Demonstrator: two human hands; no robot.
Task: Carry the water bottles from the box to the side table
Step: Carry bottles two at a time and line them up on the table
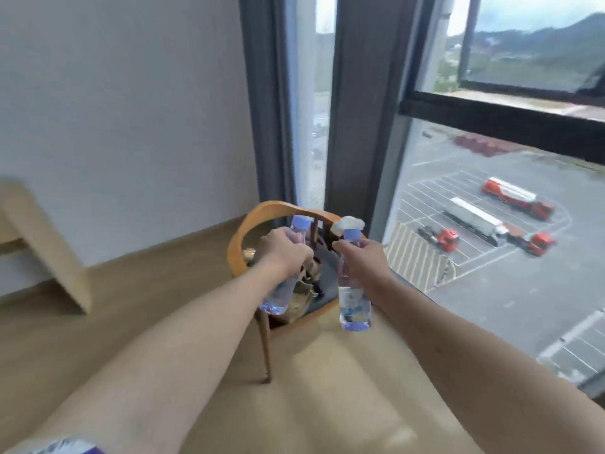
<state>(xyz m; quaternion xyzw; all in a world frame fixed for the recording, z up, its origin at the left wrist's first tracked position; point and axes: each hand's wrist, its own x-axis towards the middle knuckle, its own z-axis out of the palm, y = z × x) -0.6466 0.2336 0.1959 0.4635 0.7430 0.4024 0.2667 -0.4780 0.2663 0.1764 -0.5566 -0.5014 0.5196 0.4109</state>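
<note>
Each hand, left (pixel 285 253) and right (pixel 366 257), has fingers wrapped round a water bottle above the wooden floor (pixel 131 306), beside a chair (pixel 262 221) and window (pixel 491 257).

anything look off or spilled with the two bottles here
No spill shows. The left hand holds its bottle tilted; the right hand holds its bottle nearly upright. Both caps on.
</note>
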